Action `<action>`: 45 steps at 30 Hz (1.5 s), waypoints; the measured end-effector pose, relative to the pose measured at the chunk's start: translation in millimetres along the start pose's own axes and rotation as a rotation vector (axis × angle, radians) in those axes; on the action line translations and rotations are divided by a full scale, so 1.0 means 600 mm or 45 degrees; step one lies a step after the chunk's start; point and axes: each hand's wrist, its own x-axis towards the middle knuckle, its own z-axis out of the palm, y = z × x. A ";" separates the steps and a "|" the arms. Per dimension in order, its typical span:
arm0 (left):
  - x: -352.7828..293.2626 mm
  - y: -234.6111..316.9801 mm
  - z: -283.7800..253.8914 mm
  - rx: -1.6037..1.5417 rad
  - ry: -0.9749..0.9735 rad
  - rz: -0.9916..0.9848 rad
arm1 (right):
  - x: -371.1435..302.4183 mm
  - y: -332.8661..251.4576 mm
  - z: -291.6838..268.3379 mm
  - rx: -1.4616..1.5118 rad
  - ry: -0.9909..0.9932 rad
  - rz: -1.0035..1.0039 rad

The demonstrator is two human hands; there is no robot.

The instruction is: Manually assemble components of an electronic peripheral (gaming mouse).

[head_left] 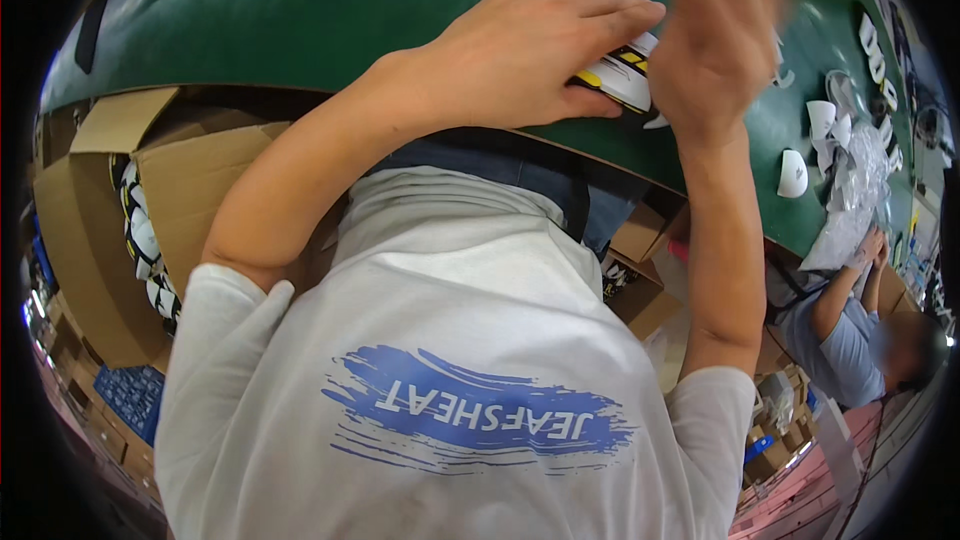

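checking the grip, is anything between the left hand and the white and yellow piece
Nothing visible: the left hand's thumb and fingers bracket the piece. The blurred right hand hides its right side.

Smooth green tabletop (pixel 300 15) on far side; curved glossy part (pixel 628 85) on it is white with yellow and black markings. Right: plain white curved piece (pixel 793 175), grey-blue cloth co-worker's shirt (pixel 838 335). Left: brown cardboard box (pixel 85 230), black-and-white curved parts (pixel 140 225) inside. Near: white cloth T-shirt (pixel 450 295), streaky blue brush-stroke print (pixel 480 408), white lettering
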 end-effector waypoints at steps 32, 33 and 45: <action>-0.038 0.060 -0.104 -0.690 -0.063 -0.401 | -0.053 -0.098 -0.088 0.614 0.073 0.520; -0.056 0.075 -0.126 -0.720 -0.020 -0.446 | -0.036 -0.105 -0.079 0.683 0.112 0.429; -0.723 0.160 -0.486 0.920 0.772 -1.541 | 0.196 -0.069 0.070 0.349 -0.511 0.083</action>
